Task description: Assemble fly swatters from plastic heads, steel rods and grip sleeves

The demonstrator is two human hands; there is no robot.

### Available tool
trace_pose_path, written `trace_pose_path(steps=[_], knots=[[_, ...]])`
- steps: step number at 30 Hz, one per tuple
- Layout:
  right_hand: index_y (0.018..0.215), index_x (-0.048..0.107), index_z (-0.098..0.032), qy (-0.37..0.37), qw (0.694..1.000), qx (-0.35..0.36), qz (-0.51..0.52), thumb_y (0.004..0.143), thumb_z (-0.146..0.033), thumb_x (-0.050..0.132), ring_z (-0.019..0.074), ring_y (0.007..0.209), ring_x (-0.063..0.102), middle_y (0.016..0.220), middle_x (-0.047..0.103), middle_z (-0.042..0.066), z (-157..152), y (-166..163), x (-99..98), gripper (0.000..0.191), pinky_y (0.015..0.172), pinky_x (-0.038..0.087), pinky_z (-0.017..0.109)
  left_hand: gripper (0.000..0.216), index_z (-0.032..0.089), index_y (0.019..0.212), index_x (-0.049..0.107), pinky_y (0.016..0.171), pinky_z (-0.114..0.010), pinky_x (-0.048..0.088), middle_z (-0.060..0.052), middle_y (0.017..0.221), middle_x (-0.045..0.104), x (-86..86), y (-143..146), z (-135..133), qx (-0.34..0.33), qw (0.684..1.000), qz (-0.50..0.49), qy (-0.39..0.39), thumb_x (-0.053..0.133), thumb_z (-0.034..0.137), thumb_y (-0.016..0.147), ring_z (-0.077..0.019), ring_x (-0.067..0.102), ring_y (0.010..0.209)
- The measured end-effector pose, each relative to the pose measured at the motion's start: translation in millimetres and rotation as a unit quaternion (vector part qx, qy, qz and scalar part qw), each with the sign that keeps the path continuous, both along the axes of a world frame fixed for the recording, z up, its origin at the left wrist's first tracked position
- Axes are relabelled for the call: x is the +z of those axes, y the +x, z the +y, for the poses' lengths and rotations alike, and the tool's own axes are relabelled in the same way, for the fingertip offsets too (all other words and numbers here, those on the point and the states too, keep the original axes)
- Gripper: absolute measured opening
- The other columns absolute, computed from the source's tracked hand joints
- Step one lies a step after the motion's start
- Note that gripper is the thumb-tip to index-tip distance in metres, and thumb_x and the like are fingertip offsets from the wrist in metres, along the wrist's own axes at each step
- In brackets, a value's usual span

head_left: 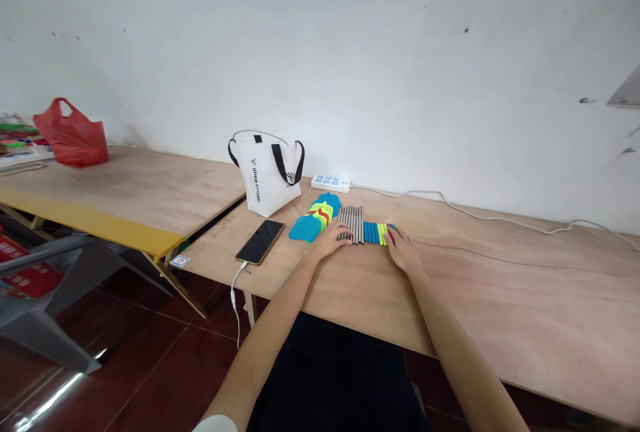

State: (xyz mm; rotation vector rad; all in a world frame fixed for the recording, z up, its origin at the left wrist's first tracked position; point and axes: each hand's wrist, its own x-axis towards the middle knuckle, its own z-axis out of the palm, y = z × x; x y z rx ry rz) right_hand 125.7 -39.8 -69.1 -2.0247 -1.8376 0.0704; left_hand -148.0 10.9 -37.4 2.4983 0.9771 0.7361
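On the wooden table, a row of slim silver metal rods [357, 222] lies side by side. My left hand [330, 240] rests at their left end, fingers stretched over and touching the nearest rods. To the right of the rods runs a row of short coloured sticks [373, 233], blue then yellow, with a little red and green at the far end. Against that end lies my right hand [403, 251], fingers extended and partly covering the last sticks. Beyond my left hand are overlapping flat mesh pieces [306, 227] in blue, yellow and red, resembling fly swatter heads.
A phone [260, 242] on a white cable lies at the left. Behind stand a white bag [267, 182] with black handles and a white power strip [331, 183], its cord along the wall. A red plastic bag [75, 135] sits on the neighbouring table [150, 185].
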Motion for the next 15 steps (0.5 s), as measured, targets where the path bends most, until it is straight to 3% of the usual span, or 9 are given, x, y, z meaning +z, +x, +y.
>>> trace_pose_path(steps=[5,9,15], knots=[[0.152,0.044,-0.021,-0.001,1.0,0.002,-0.001,0.105,-0.052,0.016,0.0262,0.146,0.041,0.162,0.04,0.009,0.0,-0.5,0.4,0.063,0.121,0.029,0.044,0.021,0.024,0.112,0.074,0.113,-0.038,0.044,-0.006,0.128,0.064,-1.9,0.9,0.7,-0.009,1.0,-0.007,0.006,0.069,0.031,0.093,-0.0228,0.057,0.126],[0.153,0.044,-0.022,0.0,1.0,0.0,-0.002,0.105,-0.051,0.018,0.0259,0.145,0.041,0.161,0.041,0.009,0.2,-0.4,0.6,0.062,0.12,0.03,0.045,0.026,0.026,0.117,0.072,0.118,-0.041,0.04,-0.006,0.135,0.062,1.6,-1.0,-2.1,-0.001,1.0,-0.002,0.01,0.069,0.033,0.092,-0.0251,0.051,0.135],[0.151,0.045,-0.022,0.002,1.0,-0.001,-0.001,0.105,-0.052,0.019,0.0264,0.144,0.043,0.16,0.042,0.009,-0.3,-0.2,1.2,0.061,0.12,0.03,0.045,0.054,0.03,0.129,0.066,0.124,-0.05,0.031,-0.004,0.152,0.05,4.8,-4.3,-6.0,0.021,0.998,0.052,0.004,0.066,0.013,0.078,-0.031,0.035,0.149]])
